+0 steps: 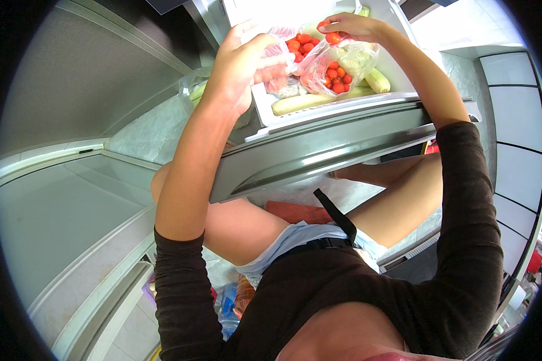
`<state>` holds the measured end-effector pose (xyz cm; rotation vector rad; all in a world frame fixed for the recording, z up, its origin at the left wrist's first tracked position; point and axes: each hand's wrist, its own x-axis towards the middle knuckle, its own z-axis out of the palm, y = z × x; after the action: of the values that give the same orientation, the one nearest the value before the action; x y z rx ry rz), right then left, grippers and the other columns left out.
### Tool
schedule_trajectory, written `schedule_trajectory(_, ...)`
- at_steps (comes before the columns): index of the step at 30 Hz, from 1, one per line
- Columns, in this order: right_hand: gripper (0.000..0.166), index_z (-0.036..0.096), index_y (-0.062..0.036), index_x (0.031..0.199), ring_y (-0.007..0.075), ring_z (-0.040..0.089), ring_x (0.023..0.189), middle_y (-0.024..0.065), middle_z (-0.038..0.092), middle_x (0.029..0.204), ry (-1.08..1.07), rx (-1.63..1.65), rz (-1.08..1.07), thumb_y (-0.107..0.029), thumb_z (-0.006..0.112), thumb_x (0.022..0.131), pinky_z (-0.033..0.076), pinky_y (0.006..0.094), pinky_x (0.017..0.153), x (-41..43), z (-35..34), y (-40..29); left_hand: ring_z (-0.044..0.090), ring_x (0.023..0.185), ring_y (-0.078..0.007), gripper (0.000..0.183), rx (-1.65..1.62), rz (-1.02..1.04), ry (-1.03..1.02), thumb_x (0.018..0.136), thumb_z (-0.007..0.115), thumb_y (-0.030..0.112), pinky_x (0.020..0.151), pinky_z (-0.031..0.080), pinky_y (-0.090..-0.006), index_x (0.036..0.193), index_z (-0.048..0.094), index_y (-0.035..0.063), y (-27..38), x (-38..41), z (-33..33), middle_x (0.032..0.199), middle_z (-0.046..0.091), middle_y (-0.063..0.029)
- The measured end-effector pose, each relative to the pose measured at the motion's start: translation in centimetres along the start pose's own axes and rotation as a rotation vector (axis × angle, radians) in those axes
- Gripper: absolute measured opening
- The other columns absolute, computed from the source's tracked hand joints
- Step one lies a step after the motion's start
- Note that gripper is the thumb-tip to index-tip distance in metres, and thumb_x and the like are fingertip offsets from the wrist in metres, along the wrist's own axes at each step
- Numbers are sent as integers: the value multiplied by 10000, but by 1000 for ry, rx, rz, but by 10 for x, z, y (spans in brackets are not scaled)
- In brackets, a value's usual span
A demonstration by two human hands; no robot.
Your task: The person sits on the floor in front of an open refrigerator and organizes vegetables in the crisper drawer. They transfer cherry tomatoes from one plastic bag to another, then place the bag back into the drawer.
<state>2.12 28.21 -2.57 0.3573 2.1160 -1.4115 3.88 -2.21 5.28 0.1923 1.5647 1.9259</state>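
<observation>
A pulled-out refrigerator drawer holds clear plastic bags of small red tomatoes and several pale green, long vegetables. My left hand is at the drawer's left side, fingers spread against the edge of a bag with tomatoes; whether it grips the plastic cannot be made out. My right hand holds red tomatoes between thumb and fingers above the drawer. Below it lies a second open bag with tomatoes, next to a bag with pale green contents.
The grey drawer front spans between my arms, above my bent knees. An open refrigerator door stands at the left. A plastic bag with green produce lies left of the drawer. White cabinets line the right side.
</observation>
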Motion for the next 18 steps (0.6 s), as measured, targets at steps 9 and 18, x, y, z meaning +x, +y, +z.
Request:
schedule_trajectory(9,366,550,-47,1077,136,632,823,38,586,878,179,182,-21,-346,558,865,481,180,625,16,18,4,608,941,-322,457,-6,-7,-31,874,505,159,659,559,-293,1280,355,13,-1,-1,-3,1049,495,-140)
schedule_trajectory(18,338,577,-21,1036,288,642,873,150,627,948,-471,-627,498,-201,626,754,510,411,688,-10,12,28,600,957,-310,470,4,-2,-65,875,513,185,680,553,-299,1281,356,8,1,-1,-4,1125,477,-186)
